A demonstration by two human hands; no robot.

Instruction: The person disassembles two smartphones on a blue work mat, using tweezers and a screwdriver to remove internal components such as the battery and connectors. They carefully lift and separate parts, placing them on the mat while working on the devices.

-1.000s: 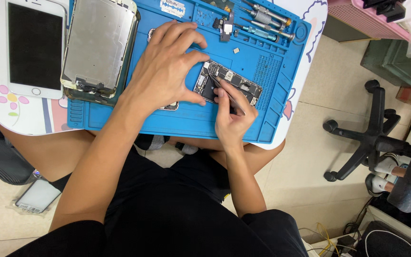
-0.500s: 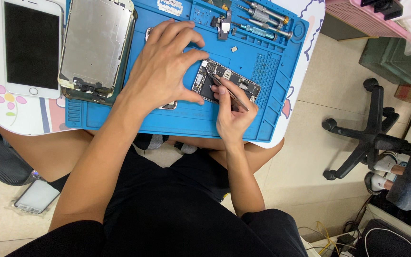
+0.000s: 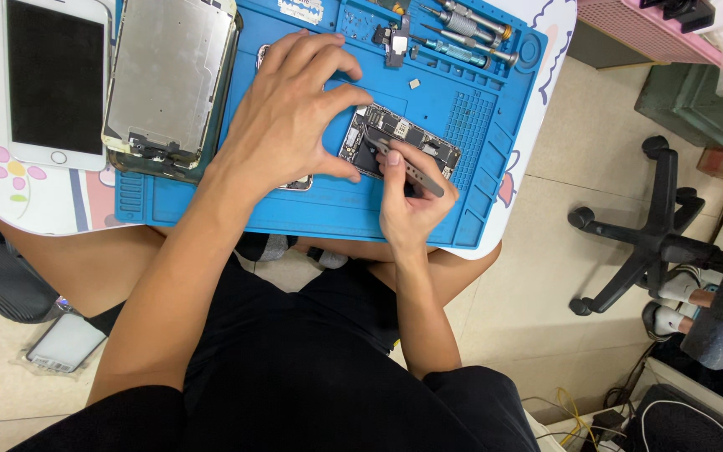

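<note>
A white phone [image 3: 56,79] lies at ten o'clock beside an opened screen panel [image 3: 169,79]. The left hand [image 3: 290,117] presses spread fingers on the blue mat [image 3: 470,109], steadying the circuit board [image 3: 401,138]. The right hand [image 3: 412,201], at five o'clock of the board, pinches what looks like tweezers [image 3: 412,167].

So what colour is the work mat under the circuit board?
Bright blue; the work mat shows plainly in the head view.

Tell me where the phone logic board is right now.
The logic board lies right of centre on the blue repair mat in the head view, between the left hand and the right hand, which holds tweezers against it.
</note>
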